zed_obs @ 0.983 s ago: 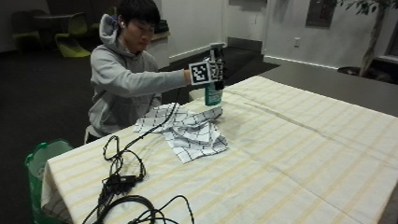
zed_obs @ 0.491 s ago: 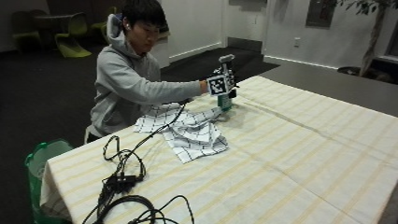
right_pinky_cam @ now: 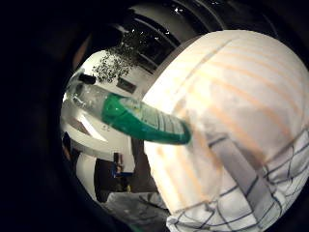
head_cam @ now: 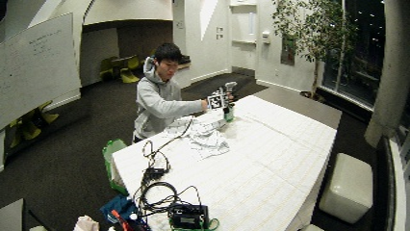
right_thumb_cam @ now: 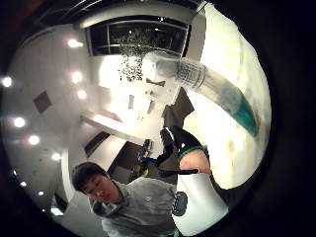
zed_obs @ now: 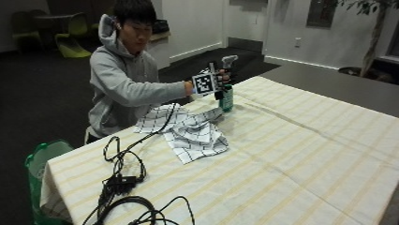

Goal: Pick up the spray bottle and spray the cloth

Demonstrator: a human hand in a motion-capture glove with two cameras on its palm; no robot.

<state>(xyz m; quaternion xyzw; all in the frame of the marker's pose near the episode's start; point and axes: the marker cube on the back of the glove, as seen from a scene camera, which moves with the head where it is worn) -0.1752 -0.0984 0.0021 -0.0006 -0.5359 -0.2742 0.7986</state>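
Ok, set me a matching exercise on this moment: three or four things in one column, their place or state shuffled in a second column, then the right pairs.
Things:
1. spray bottle
2. cloth
3. tablecloth
4. right hand

Places or states:
A. crumpled, white with a dark grid, lying on the table
B. upright, its base on the table, green liquid in its lower part
C. pale with yellow stripes, spread over the table
D. gloved, at the bottle's neck, just under the trigger head

Pairs: 1-B, 2-A, 3-C, 4-D
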